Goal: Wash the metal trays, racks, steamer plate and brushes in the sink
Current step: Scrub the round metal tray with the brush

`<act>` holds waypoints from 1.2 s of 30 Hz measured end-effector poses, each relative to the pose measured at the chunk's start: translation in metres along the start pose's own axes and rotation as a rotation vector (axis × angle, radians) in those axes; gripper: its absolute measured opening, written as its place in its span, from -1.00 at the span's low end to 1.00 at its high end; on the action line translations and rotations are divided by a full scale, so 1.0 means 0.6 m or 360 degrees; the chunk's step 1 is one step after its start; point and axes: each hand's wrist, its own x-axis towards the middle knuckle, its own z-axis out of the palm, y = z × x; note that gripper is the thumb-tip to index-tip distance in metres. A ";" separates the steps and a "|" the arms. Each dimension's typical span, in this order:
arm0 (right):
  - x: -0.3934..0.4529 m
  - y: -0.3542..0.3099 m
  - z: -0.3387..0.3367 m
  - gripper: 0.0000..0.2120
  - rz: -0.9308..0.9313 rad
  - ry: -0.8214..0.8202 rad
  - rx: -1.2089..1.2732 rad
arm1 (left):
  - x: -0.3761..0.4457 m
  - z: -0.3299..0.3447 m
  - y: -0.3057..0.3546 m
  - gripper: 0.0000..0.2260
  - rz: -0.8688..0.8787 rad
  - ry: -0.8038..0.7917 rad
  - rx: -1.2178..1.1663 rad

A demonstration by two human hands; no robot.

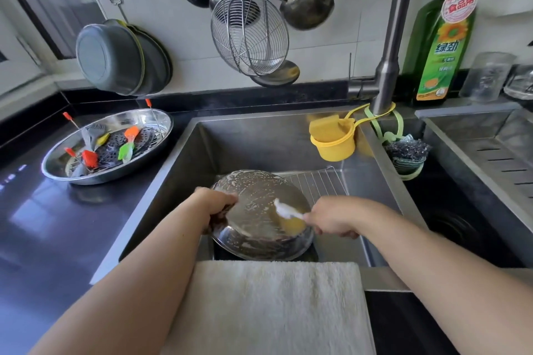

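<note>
The green detergent bottle point(441, 43) at far right read 绿劲 and 食品用. In the sink point(259, 138), the left hand point(215, 204) gripped the soapy tray point(259, 210) by its left rim; the right hand point(331, 217) pinched a sponge point(288, 216) against it.

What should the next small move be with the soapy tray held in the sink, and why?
Probably keep scrubbing toward the tray's lower rim. The left hand grips the round metal tray, tilted over the sink, and the right hand holds a sudsy yellow sponge against its underside. Suds streak the upper part; the lower rim looks less covered. No water is visibly running, so rinsing likely follows.
</note>
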 end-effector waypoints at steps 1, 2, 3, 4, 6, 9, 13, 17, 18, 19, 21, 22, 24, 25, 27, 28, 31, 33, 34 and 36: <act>-0.001 -0.010 0.013 -0.62 -0.0023 -0.0078 -0.0052 | 0.003 0.001 -0.004 -0.33 -0.0040 -0.0021 0.0018; 0.002 -0.016 0.025 -0.64 -0.0042 -0.0163 -0.0056 | 0.005 0.001 -0.007 -0.48 -0.0061 -0.0053 0.0070; 0.005 -0.019 0.035 -0.66 -0.0059 -0.0215 -0.0062 | 0.001 0.002 -0.009 -0.57 -0.0076 -0.0069 0.0126; 0.011 -0.021 0.041 -0.67 -0.0048 -0.0202 -0.0102 | -0.002 0.003 -0.010 -0.60 -0.0085 -0.0096 0.0200; 0.038 -0.015 0.035 -0.68 0.0057 -0.0043 -0.0259 | -0.003 0.007 -0.011 -0.57 -0.0095 -0.0147 0.0338; 0.071 0.001 0.016 -0.68 0.0102 0.0066 -0.0536 | 0.009 0.009 -0.012 -0.51 -0.0014 -0.0173 0.0467; 0.088 -0.012 0.037 -0.63 0.0127 -0.0229 -0.0368 | 0.032 0.006 -0.020 -0.38 0.0020 -0.0179 0.0605; 0.097 -0.015 0.023 -0.66 0.0089 0.0047 -0.0364 | 0.029 0.010 -0.019 -0.40 0.0040 -0.0209 0.0660; 0.104 -0.011 0.025 -0.66 0.0093 0.0026 -0.0341 | 0.032 0.009 -0.021 -0.39 0.0024 -0.0200 0.0647; 0.107 -0.011 0.030 -0.67 0.0078 -0.0036 -0.0317 | 0.036 0.010 -0.023 -0.38 0.0019 -0.0194 0.0647; 0.099 -0.020 0.043 -0.65 0.0000 -0.0187 -0.0293 | 0.047 0.011 -0.028 -0.38 -0.0001 -0.0215 0.0639; 0.096 -0.021 0.046 -0.65 -0.0025 -0.0227 -0.0312 | 0.045 0.012 -0.027 -0.39 -0.0011 -0.0236 0.0642; 0.103 -0.018 0.028 -0.70 0.0059 -0.0089 -0.0328 | 0.042 0.014 -0.025 -0.41 -0.0016 -0.0261 0.0666; 0.113 -0.010 0.014 -0.67 0.0147 0.0041 -0.0286 | 0.041 0.014 -0.022 -0.43 -0.0003 -0.0259 0.0663; 0.128 -0.001 -0.011 -0.65 0.0289 0.0140 -0.0308 | 0.042 0.015 -0.020 -0.47 0.0019 -0.0234 0.0634; 0.135 0.001 -0.021 -0.66 0.0334 0.0127 -0.0254 | 0.039 0.015 -0.019 -0.48 0.0024 -0.0228 0.0632; 0.154 0.002 -0.027 -0.57 0.0321 0.0172 -0.0179 | 0.034 0.011 -0.017 -0.47 0.0019 -0.0236 0.0646; 0.163 -0.004 -0.020 -0.53 0.0284 0.0204 -0.0227 | 0.034 0.010 -0.016 -0.44 0.0026 -0.0252 0.0678; 0.168 -0.004 -0.018 -0.53 0.0268 0.0218 -0.0210 | 0.031 0.010 -0.013 -0.44 0.0027 -0.0277 0.0721; 0.172 0.000 -0.022 -0.53 0.0283 0.0200 -0.0209 | 0.029 0.009 -0.012 -0.43 0.0033 -0.0304 0.0740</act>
